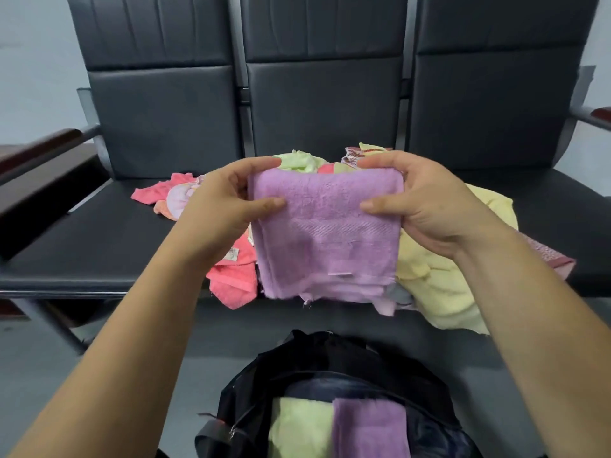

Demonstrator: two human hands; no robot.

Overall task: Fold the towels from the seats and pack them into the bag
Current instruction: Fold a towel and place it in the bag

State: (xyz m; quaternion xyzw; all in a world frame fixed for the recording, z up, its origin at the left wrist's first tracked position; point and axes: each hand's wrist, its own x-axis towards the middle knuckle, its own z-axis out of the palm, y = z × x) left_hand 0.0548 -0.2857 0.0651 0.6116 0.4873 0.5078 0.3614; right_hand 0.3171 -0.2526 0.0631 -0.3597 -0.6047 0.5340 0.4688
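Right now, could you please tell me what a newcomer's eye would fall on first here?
The folded purple terry towel stands out first, held at the centre by the left hand and right hand. Below it, the open black fabric bag on the floor holds a light green folded towel and a second purple folded towel. Behind, a coral pink towel and a pale yellow towel lie loose on the black padded seats.
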